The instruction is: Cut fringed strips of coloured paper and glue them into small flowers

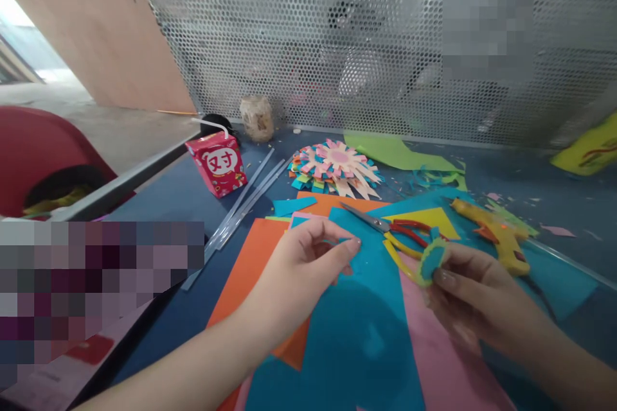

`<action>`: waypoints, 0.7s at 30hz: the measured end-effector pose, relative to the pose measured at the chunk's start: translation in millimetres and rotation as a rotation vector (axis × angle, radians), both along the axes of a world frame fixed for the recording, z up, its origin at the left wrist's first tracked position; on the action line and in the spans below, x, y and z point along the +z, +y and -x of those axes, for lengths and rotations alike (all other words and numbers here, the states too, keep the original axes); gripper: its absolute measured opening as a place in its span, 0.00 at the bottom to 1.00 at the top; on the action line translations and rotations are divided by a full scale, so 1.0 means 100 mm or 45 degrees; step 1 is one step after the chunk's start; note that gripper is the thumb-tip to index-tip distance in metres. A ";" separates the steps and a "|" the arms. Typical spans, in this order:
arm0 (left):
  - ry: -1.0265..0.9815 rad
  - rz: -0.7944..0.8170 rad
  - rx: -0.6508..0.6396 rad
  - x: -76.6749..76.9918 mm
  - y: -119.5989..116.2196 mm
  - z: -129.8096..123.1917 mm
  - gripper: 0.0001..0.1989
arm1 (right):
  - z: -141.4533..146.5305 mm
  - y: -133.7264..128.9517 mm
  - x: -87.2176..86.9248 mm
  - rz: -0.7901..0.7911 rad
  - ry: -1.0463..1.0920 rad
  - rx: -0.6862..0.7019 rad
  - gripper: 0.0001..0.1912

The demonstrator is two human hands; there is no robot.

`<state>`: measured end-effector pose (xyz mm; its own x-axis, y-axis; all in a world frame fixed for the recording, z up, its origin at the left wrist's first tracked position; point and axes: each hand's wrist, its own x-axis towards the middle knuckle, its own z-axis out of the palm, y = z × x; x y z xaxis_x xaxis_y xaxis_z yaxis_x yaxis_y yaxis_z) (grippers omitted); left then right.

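Note:
In my right hand (467, 289) is a small round paper piece (433, 262), blue in the middle with a yellow-green scalloped edge, pinched between thumb and fingers. My left hand (321, 253) hovers over blue paper (357, 334), thumb and fingertips together; whatever they may hold is too small to make out. Between the hands lie scissors (380, 225) with red and yellow handles, blades pointing to the far left, partly behind the round piece. Orange paper (245, 257) and pink paper (434, 340) stick out from under the blue sheet.
Behind the sheets sit fringed paper rosettes (337, 160) and green paper (400, 153). A yellow glue gun (501, 234) lies right. Clear glue sticks (241, 205) lie left, beside a red drink carton (219, 164) with a straw. A jar (257, 119) stands by the perforated metal panel (289, 32).

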<state>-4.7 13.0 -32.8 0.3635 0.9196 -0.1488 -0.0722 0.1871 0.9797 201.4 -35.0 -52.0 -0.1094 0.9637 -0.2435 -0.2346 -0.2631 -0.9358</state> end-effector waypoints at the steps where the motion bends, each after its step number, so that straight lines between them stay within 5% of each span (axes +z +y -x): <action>1: 0.000 -0.020 -0.004 0.01 -0.01 0.00 0.07 | 0.00 -0.01 0.00 0.012 -0.002 0.001 0.18; 6: -0.120 -0.004 -0.043 0.05 -0.05 -0.03 0.05 | 0.02 -0.06 0.00 -0.083 -0.053 0.003 0.16; 13: -0.253 0.023 -0.097 0.04 -0.07 -0.05 0.04 | 0.09 -0.13 0.06 -0.158 -0.268 -0.228 0.18; 21: -0.119 -0.005 -0.040 0.05 -0.08 -0.04 0.03 | 0.12 -0.14 0.05 -0.152 -0.303 -0.291 0.17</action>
